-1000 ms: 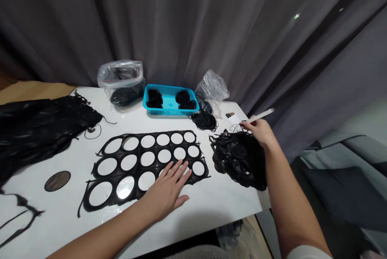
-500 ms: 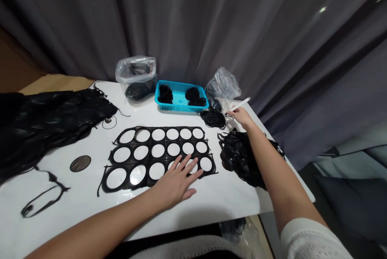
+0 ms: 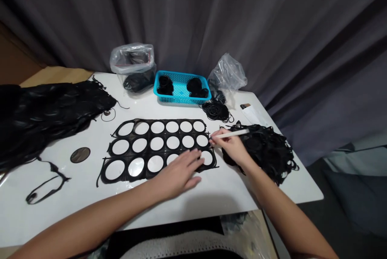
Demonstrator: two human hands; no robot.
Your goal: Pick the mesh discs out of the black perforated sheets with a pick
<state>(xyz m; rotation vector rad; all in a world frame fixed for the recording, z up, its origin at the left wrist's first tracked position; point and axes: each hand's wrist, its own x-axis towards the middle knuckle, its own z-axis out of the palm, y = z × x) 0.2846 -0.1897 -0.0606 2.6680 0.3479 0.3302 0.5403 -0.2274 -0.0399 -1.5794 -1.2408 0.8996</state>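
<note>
A black sheet with rows of round holes (image 3: 130, 144) lies flat on the white table. My left hand (image 3: 183, 170) rests on its lower right part, palm down with fingers stretched out, covering some of the holes. At the sheet's right edge, my right hand (image 3: 228, 144) pinches a slim white pen-shaped tool (image 3: 236, 133). Its tip points left toward the sheet's end hole; whether it touches the sheet I cannot tell. Just beyond my right hand is a heap of black cut pieces (image 3: 266, 150), partly hidden by the hand and wrist.
At the back stand a blue basket (image 3: 181, 100) holding black bundles, a clear plastic bag (image 3: 133, 69) and another bag (image 3: 228, 73). Black rings (image 3: 216, 110) lie before the basket. A large black pile (image 3: 45, 118), a dark disc (image 3: 80, 155) and a black scrap (image 3: 48, 186) are left.
My right hand has come from the table's back right to the sheet's right edge, bringing the white tool. My left hand stays on the sheet. The view has shifted slightly.
</note>
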